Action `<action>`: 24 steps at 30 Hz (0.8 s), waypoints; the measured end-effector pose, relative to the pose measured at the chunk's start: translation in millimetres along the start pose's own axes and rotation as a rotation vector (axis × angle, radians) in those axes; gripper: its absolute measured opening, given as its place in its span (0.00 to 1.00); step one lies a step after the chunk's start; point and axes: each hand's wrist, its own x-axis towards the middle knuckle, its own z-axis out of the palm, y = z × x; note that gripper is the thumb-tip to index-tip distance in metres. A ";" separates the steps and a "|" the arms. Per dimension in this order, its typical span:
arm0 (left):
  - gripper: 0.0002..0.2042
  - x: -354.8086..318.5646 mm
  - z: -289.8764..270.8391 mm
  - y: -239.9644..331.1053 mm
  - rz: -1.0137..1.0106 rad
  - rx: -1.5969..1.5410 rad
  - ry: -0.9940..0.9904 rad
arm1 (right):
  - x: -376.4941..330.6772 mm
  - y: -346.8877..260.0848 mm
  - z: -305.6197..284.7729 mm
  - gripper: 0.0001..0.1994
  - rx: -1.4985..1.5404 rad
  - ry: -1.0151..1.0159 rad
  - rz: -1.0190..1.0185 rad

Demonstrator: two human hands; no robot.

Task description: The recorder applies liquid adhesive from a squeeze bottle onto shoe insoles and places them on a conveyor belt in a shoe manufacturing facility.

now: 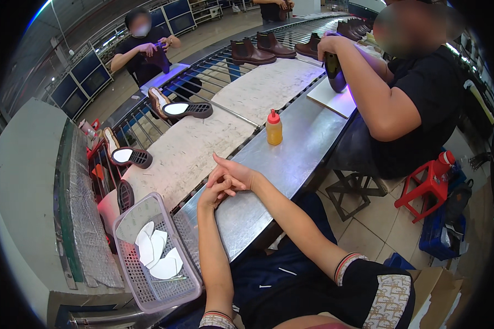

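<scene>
My left hand [211, 196] and my right hand [239, 174] are clasped together over the near edge of the metal table [241, 219], fingers interlaced. No object shows in either one. Beyond them on the table stands a squeeze bottle [274, 133] with a red cap and yellow liquid. To the left sits a pale plastic basket [127, 263] holding several white cut pieces [162, 255]. Along the conveyor past my hands lie a dark shoe sole [125, 196], another sole with a white pad [133, 157], and a third padded sole [189, 109] beside a brown shoe upper [159, 103].
Brown ankle boots [252, 52] stand on the roller conveyor [214, 71]. At right, a co-worker [417, 93] holds a dark boot [335, 71] over a white board [332, 97]; another person [142, 52] works across. A grey machine [30, 181] borders the left; a red stool [425, 186] stands right.
</scene>
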 end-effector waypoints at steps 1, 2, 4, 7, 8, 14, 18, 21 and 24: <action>0.13 -0.1 2.2 0.5 0.004 0.020 0.004 | -1.0 -0.3 0.3 0.46 -0.012 0.015 0.001; 0.13 -0.2 4.1 1.0 0.003 0.040 0.011 | -1.3 -0.5 1.1 0.45 -0.035 0.052 0.019; 0.13 0.1 9.7 2.0 0.028 0.051 0.046 | -2.1 -1.2 3.5 0.45 -0.023 0.042 0.003; 0.14 1.2 16.2 2.6 0.051 -0.007 0.199 | -0.6 -1.3 8.5 0.42 0.107 0.118 -0.022; 0.16 1.4 17.0 3.6 0.066 -0.051 0.223 | 0.1 -1.3 10.1 0.40 0.171 0.153 -0.034; 0.20 1.6 9.8 8.7 0.059 -0.445 0.163 | -1.3 -1.0 12.5 0.37 0.427 -0.201 -0.177; 0.18 -3.5 6.5 9.0 0.136 -0.446 0.051 | -7.6 -1.4 13.9 0.42 0.306 -0.279 -0.162; 0.19 -6.7 -0.1 8.2 0.046 -0.471 0.013 | -8.6 -1.3 17.4 0.47 0.139 -0.189 -0.127; 0.23 -6.1 -7.8 3.4 0.058 -0.469 -0.087 | -9.2 -2.0 20.7 0.51 0.060 -0.211 -0.145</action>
